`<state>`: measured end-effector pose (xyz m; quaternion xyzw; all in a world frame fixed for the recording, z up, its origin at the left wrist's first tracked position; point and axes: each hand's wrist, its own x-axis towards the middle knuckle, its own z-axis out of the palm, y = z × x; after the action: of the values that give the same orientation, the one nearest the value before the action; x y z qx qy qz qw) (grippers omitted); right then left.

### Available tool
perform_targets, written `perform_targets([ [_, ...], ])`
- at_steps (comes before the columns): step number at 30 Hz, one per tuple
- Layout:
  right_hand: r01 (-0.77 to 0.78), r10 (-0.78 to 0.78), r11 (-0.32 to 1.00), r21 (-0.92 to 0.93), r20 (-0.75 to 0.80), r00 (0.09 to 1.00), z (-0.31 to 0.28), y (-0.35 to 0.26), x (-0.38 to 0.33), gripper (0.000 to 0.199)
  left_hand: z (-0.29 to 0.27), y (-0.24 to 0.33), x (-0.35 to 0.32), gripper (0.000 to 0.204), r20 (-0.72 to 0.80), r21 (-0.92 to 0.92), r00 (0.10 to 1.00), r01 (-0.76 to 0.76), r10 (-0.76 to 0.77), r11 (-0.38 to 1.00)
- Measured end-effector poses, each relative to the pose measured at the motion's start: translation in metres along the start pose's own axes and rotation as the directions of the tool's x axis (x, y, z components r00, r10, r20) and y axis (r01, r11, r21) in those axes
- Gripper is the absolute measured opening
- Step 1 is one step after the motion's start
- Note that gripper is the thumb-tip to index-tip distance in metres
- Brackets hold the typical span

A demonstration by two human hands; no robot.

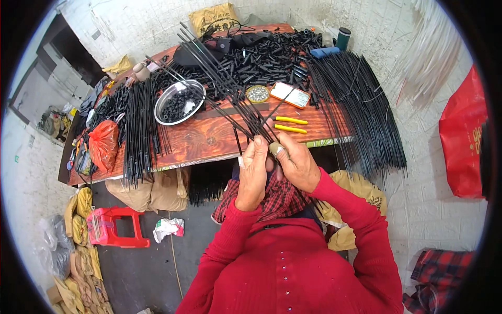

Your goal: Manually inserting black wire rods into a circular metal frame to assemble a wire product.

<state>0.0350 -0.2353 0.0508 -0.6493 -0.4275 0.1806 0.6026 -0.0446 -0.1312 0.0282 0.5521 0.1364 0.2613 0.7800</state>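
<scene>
Both my hands meet in front of my chest, over the near edge of the wooden table (209, 138). My left hand (253, 170) and my right hand (293, 159) are closed together around the near ends of a fanned bundle of thin black rods (219, 78). The rods spread away from my hands toward the far left, above the table. A pale cover sits on one right-hand fingertip. A red-sleeved forearm leads to each hand.
On the table lie a metal bowl (179, 102) of small black parts, a heap of black plastic pieces (266, 55), yellow-handled pliers (290, 124), an orange-rimmed tray (290, 94), a small round tin (257, 94), more rod bundles (361, 110), and a red bag (103, 144). A red stool (116, 226) stands on the floor.
</scene>
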Motion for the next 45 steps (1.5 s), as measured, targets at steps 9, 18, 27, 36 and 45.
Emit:
perform_targets([
  [9,-0.14,0.115,0.961,0.237,0.115,0.987,-0.003,-0.004,-0.012,0.026,-0.005,0.008,-0.016,0.052,0.12,0.064,0.993,-0.029,0.021,0.998],
  [18,-0.288,0.136,0.866,0.41,0.361,0.922,-0.009,-0.006,-0.016,0.038,-0.041,0.06,-0.028,0.045,0.404,0.5,0.913,-0.165,-0.061,0.85],
  [27,-0.42,0.251,0.838,0.347,0.439,0.863,-0.013,0.002,-0.007,0.043,-0.095,0.045,-0.002,0.096,0.25,0.836,0.939,-0.332,0.234,0.437],
  [36,-0.577,0.313,0.739,0.348,0.581,0.751,-0.019,0.024,0.009,0.044,-0.059,0.004,0.031,0.059,0.285,0.274,0.957,-0.134,0.053,0.952],
  [45,-0.757,0.382,0.559,0.338,0.705,0.597,-0.021,0.035,0.027,0.051,-0.071,-0.014,0.047,0.052,0.32,0.382,0.948,-0.128,-0.001,0.915],
])
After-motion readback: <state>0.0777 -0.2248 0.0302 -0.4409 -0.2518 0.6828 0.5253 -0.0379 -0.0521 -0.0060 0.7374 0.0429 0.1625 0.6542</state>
